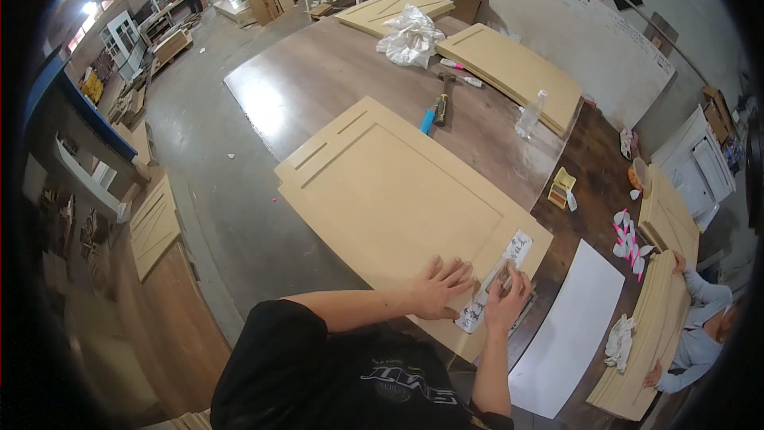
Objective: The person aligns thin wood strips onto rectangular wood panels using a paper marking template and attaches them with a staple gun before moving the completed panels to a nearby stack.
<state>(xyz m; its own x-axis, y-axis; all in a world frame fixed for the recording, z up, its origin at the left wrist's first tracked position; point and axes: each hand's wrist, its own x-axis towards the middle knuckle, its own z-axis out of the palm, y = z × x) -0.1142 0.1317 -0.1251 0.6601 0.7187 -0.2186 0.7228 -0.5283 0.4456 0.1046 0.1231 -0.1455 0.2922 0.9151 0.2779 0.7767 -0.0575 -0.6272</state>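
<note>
A tan board panel with a grooved rectangle and short slots lies in front of me on the table. Across its near right end runs a white strip with dark writing. My left hand rests flat on the panel, fingers spread, fingertips beside the strip's lower part. Over the strip, my right hand has its fingers bent and pressed together on something small and dark; its kind is hidden by the fingers.
Beyond the panel lie a hammer, a crumpled plastic bag, a clear bottle and stacked panels. A white sheet and pink-and-white tubes are on the right. A co-worker's hands hold stacked boards there.
</note>
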